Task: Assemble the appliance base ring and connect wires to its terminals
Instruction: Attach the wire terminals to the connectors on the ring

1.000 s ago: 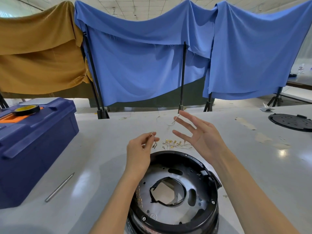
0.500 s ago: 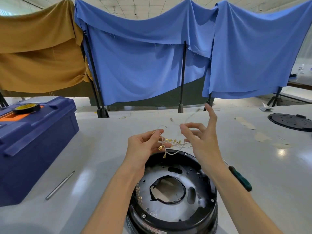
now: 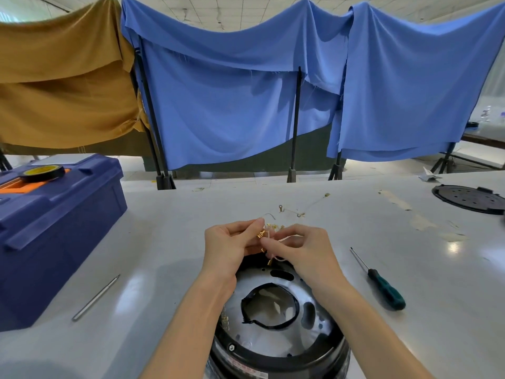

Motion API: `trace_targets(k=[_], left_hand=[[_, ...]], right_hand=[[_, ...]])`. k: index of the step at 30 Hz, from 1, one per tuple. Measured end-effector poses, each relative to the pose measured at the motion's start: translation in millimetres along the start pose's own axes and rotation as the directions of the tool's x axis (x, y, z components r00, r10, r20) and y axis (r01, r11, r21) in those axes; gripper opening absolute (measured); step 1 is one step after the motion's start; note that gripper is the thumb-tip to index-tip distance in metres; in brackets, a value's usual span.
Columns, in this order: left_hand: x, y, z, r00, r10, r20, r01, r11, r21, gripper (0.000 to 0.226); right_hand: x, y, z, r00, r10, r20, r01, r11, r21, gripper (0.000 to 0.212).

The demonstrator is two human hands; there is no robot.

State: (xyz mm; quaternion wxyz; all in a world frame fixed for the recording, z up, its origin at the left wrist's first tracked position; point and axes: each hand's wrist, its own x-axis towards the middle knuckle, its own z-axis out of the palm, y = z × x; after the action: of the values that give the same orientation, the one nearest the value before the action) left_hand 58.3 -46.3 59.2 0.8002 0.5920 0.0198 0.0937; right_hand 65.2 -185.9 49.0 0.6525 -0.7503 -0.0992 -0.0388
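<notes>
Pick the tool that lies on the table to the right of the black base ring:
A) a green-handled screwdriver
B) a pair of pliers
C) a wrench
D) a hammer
A: a green-handled screwdriver lies flat on the table, right of the base ring.

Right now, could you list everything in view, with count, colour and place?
base ring: one, black and silver, bottom centre
wires: several, pale, brass terminals, pinched by both hands; more loose behind
screwdriver: one, green handle, right of ring
metal rod: one, silver, left of ring
toolbox: one, blue, far left
tape roll: one, yellow-black, on toolbox
round lid: one, black, far right
cloths: two blue, one mustard, hung behind
table: one, white, under everything
hands: two, left hand, right hand, above ring
</notes>
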Motion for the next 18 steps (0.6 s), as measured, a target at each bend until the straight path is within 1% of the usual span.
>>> trace_targets(k=[3,5,7,9,11,13,15,16,17,18], left_hand=[[2,-2,-3,1.000,0.005,0.018,-0.006,0.999,0.044,0.012],[3,-3,-5,0.999,0.037,0.027,-0.041,0.988,0.152,0.012],[4,-3,-9,0.997,0.068,0.046,-0.078,0.957,0.279,0.014],[5,-3,-13,0.995,0.065,0.072,-0.088,0.921,0.380,0.016],[5,-3,-16,0.996,0.044,0.078,-0.073,0.900,0.429,0.019],[5,-3,-16,0.998,0.042,0.053,-0.062,0.897,0.439,0.020],[6,-4,-17,0.998,0.047,0.029,-0.055,0.900,0.433,0.021],[6,-3,-18,0.999,0.047,0.026,-0.054,0.901,0.430,0.021],[6,-3,-20,0.999,0.046,0.029,-0.054,0.902,0.428,0.021],[6,-2,-21,0.998,0.042,0.038,-0.054,0.903,0.427,0.021]], right_hand=[[0,-1,-2,0.998,0.006,0.060,-0.009,0.999,0.048,0.025],[0,-3,-4,0.994,0.009,0.105,-0.016,0.998,0.066,0.020],[0,-4,-9,0.992,0.006,0.127,-0.011,0.999,0.041,0.009],[0,-5,-15,0.992,0.014,0.129,-0.017,1.000,0.020,0.004],[-1,-7,-21,0.986,0.018,0.163,-0.017,1.000,-0.011,0.003],[-2,-11,-25,0.980,0.014,0.201,0.006,0.995,-0.102,0.006],[-4,-19,-33,0.981,-0.011,0.195,0.065,0.959,-0.274,0.010],[-4,-25,-38,0.986,-0.037,0.163,0.094,0.929,-0.357,0.012],[-4,-31,-45,0.991,-0.073,0.110,0.112,0.909,-0.402,0.014],[-3,-36,-51,0.992,-0.119,0.044,0.126,0.907,-0.402,0.015]])
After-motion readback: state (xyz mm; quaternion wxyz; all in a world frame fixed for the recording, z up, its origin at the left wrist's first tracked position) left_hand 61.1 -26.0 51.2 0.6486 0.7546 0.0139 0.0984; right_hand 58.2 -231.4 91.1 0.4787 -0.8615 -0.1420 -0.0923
